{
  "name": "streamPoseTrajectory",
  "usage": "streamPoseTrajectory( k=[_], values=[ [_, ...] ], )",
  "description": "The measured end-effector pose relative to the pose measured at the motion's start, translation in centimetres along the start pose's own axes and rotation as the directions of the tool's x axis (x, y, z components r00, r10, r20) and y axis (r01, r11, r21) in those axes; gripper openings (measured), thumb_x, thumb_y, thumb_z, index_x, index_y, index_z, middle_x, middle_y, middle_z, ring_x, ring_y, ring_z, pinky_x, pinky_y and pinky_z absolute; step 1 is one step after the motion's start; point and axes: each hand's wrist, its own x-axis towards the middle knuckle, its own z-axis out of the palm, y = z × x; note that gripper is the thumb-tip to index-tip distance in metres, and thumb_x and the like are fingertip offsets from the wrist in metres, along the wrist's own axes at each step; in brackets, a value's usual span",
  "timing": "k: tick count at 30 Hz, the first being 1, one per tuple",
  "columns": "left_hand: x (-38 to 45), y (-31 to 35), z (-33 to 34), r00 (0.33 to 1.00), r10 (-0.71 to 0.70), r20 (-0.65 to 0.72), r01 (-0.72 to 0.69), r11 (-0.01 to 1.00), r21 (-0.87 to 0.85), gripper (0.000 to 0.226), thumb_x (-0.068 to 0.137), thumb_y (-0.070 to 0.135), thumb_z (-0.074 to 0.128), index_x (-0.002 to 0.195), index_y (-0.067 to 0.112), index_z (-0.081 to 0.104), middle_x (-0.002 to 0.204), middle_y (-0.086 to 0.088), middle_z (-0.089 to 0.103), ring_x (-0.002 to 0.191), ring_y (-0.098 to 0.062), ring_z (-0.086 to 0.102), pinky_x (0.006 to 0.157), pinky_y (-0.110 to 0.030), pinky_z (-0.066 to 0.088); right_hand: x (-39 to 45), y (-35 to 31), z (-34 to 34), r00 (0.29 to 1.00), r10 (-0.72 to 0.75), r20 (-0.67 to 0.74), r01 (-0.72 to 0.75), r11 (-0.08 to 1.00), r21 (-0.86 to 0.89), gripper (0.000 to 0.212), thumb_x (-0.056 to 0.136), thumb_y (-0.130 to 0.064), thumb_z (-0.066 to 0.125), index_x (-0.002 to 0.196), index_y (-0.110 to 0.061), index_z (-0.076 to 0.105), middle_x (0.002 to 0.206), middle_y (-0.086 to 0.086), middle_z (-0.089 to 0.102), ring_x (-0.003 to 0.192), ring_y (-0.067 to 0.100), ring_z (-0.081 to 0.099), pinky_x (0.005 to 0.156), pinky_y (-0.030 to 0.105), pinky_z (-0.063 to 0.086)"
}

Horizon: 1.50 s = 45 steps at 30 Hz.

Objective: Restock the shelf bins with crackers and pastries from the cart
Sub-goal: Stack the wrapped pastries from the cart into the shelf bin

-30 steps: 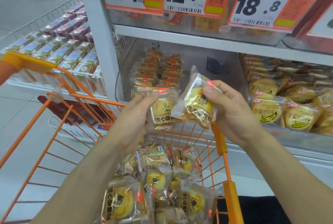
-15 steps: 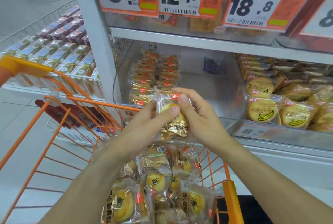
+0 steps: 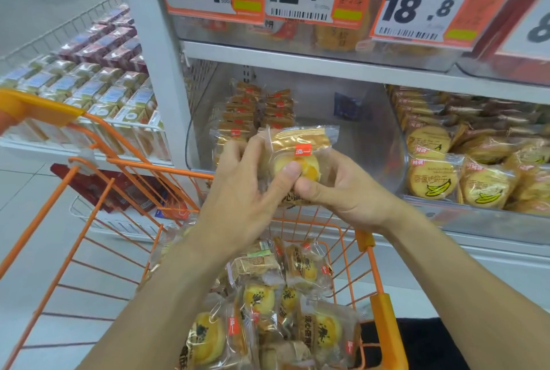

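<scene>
Both hands grip pastry packets above the cart's front rim.
The left hand and right hand pinch the pastry packets together, between the orange cart and the clear bin, whose right half lies bare beside stacked packets.

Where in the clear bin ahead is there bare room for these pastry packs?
The clear bin has bare floor right of the stacked pastry packs, toward its right wall. The banana cracker bin is crowded. Both hands, left hand and right hand, hold the packs.
</scene>
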Motion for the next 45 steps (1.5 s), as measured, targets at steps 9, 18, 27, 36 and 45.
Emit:
streamPoseTrajectory(
  k=[9,18,27,36,45],
  values=[
    [0.3,-0.4,0.0,0.998,-0.069,0.004,0.068,0.974,-0.218,0.068,0.078,0.067,0.066,0.135,0.033,0.051,0.124,0.010,0.059,0.105,-0.007,0.061,0.090,-0.030,0.053,0.0,-0.8,-0.4,0.985,-0.068,-0.162,0.048,0.992,-0.121,0.083,0.070,0.004,0.083,0.141,-0.007,0.043,0.126,0.010,0.067,0.113,0.019,0.068,0.090,0.027,0.054],
    [0.2,-2.3,0.2,0.991,-0.048,0.121,-0.013,0.886,0.464,0.071,0.096,0.061,0.027,0.157,0.026,0.014,0.161,-0.002,0.016,0.150,-0.018,0.001,0.121,-0.040,0.003,3.2,-1.1,-4.6,0.799,-0.084,-0.596,0.035,0.995,-0.092,0.048,0.064,-0.010,0.090,0.106,-0.010,0.069,0.104,0.008,0.076,0.098,0.023,0.074,0.085,0.037,0.059],
    [0.1,-3.5,0.9,0.960,-0.150,0.238,-0.048,0.746,0.664,0.080,0.096,0.062,0.031,0.157,0.026,-0.007,0.164,-0.009,0.000,0.151,-0.027,-0.011,0.120,-0.044,-0.014,11.9,2.9,-8.8,0.680,0.140,-0.719,-0.298,0.950,-0.097,0.045,0.072,-0.007,0.088,0.108,-0.016,0.061,0.101,-0.002,0.069,0.101,0.017,0.068,0.088,0.034,0.059],
    [0.2,-3.9,1.2,0.973,-0.114,0.199,-0.042,0.766,0.642,0.079,0.095,0.062,0.034,0.156,0.026,0.000,0.162,-0.007,0.008,0.150,-0.026,-0.001,0.119,-0.043,-0.014,15.6,8.2,-11.6,0.638,0.013,-0.770,-0.431,0.835,-0.343,0.079,0.057,-0.066,0.073,0.126,-0.031,0.055,0.125,-0.003,0.064,0.117,0.025,0.059,0.104,0.046,0.048],
    [0.3,-3.8,1.3,0.977,-0.111,0.181,-0.032,0.767,0.641,0.078,0.092,0.065,0.027,0.156,0.026,0.004,0.161,-0.007,0.015,0.149,-0.026,0.005,0.119,-0.044,-0.011,15.2,6.5,-8.7,0.625,0.086,-0.776,-0.491,0.816,-0.304,0.053,0.084,-0.020,0.077,0.132,-0.012,0.056,0.128,0.006,0.065,0.117,0.027,0.062,0.088,0.030,0.051]
  ],
)
